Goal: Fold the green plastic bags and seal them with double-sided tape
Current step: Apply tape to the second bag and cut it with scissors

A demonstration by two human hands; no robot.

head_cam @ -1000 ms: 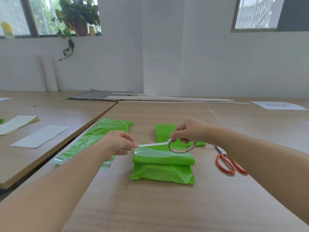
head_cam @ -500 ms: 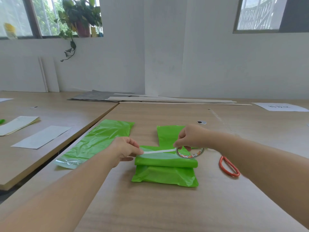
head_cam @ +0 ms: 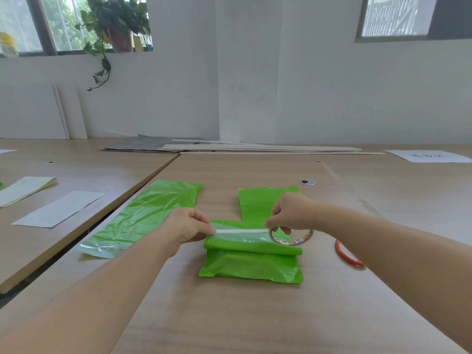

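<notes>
Left hand [head_cam: 187, 227] pinches tape strip [head_cam: 240, 230] over folded bag [head_cam: 251, 261]; right hand [head_cam: 291, 213] grips roll [head_cam: 291, 238].

Right of our right hand [head_cam: 291, 213], a red loop [head_cam: 341, 253], the rest of it behind our forearm [head_cam: 383, 238].

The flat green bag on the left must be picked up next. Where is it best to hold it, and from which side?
Pinch the flat green bag at its near end, the clear strip, coming from the near side. It lies thin and flat, so fingers cannot wrap it; that wrinkled end is probably easiest to lift.
</notes>
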